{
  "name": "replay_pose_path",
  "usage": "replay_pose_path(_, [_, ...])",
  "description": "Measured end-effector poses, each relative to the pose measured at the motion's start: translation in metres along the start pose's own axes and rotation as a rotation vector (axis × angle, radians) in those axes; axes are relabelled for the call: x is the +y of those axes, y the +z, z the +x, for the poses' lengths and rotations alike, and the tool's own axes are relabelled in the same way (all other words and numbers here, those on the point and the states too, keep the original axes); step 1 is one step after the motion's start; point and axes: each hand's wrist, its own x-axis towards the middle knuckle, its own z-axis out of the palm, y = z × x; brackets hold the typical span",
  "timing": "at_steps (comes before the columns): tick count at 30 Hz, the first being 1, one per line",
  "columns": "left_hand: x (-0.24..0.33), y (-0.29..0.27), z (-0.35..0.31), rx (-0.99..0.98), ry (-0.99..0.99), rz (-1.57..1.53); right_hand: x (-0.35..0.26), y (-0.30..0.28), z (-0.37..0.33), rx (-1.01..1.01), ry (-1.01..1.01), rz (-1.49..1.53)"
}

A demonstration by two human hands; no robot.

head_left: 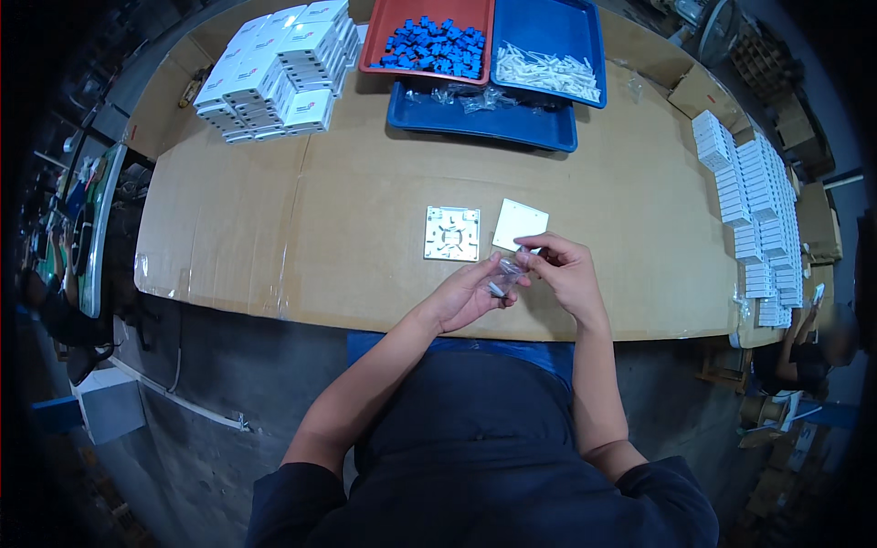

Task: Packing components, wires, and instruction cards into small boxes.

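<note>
Grasping a clear bag (509, 270) with my left hand (466, 295) and right hand (563, 274), I judge the work unfinished: square base (451, 236) and white plate (521, 222) lie apart.

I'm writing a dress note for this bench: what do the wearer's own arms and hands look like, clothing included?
The left hand and right hand are bare, with no gloves visible. The left forearm and right forearm are uncovered too; short, plain dark sleeves end near the elbows.
</note>
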Motion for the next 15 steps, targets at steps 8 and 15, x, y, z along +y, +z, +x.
replay_pose_path(8, [0.001, 0.0, 0.0, -0.015, 0.002, 0.0, -0.001, -0.007, 0.001, -0.041, 0.039, -0.14])
replay_pose_path(15, [0.001, 0.002, 0.0, -0.006, -0.005, 0.036, -0.01, -0.011, 0.003, -0.18, -0.017, -0.292])
